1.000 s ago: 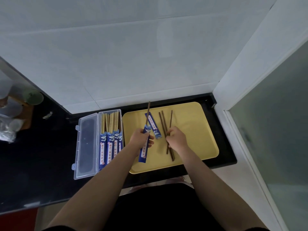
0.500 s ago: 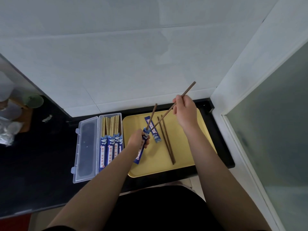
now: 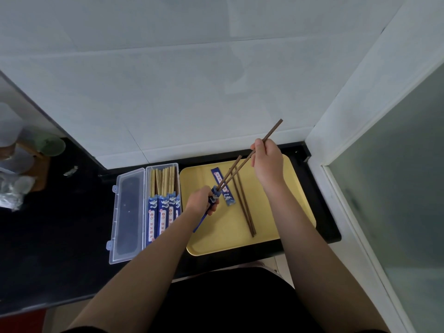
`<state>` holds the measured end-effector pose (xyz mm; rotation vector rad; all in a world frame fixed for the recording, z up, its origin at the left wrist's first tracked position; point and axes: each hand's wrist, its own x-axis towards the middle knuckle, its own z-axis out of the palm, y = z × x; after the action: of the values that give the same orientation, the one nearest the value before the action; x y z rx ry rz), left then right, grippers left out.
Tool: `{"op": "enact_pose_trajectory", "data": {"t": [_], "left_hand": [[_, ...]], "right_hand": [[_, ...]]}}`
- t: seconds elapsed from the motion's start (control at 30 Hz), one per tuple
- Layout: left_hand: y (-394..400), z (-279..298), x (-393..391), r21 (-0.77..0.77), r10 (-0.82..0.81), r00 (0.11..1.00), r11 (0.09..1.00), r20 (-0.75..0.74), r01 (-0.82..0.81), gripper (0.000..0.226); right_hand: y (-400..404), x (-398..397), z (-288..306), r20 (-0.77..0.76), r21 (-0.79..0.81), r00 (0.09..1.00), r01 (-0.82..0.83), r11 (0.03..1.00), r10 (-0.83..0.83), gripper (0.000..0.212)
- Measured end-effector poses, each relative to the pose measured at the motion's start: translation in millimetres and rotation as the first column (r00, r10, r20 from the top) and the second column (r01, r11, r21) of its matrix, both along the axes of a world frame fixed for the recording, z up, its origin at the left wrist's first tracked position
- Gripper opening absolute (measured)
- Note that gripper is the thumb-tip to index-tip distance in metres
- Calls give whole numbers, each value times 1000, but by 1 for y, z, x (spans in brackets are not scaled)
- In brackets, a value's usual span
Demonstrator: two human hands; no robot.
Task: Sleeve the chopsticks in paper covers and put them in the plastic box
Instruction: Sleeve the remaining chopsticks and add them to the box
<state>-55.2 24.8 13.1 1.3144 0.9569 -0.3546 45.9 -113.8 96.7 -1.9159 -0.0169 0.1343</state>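
My left hand [image 3: 201, 201] grips a blue paper cover [image 3: 207, 212] above the yellow tray [image 3: 276, 227]. One dark chopstick [image 3: 231, 169] stands in the cover's mouth. My right hand [image 3: 267, 162] pinches a second dark chopstick [image 3: 272, 131] and holds its lower tip at that same mouth. Another blue cover [image 3: 223, 186] lies flat on the tray, with two loose dark chopsticks [image 3: 245, 207] to its right. The clear plastic box [image 3: 163, 203], left of the tray, holds several sleeved pale chopsticks.
The box's lid [image 3: 126, 212] lies open flat on the black counter [image 3: 48, 224]. A green cup [image 3: 49, 144] and clear containers stand at far left. A white tiled wall rises behind, and a frosted glass panel [image 3: 396, 188] closes the right side.
My right hand picked a chopstick off the tray, raised it and brought its tip down to the cover's mouth. My left hand tilted the cover and its chopstick toward the right hand.
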Motion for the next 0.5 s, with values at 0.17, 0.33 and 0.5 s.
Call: {"op": "enact_pose_trajectory", "data": {"t": [0.17, 0.33, 0.5], "left_hand": [[-4, 12, 6, -10, 4, 999, 1000, 52, -3, 20], [-7, 30, 8, 51, -86, 978, 996, 191, 78, 22], [8, 29, 4, 54, -117, 975, 993, 190, 109, 17]], "right_hand": [[7, -10, -6, -124, -21, 988, -95, 995, 92, 28], [27, -27, -24, -252, -80, 944, -239, 968, 212, 33], [44, -33, -31, -267, -83, 940, -243, 966, 214, 34]]}}
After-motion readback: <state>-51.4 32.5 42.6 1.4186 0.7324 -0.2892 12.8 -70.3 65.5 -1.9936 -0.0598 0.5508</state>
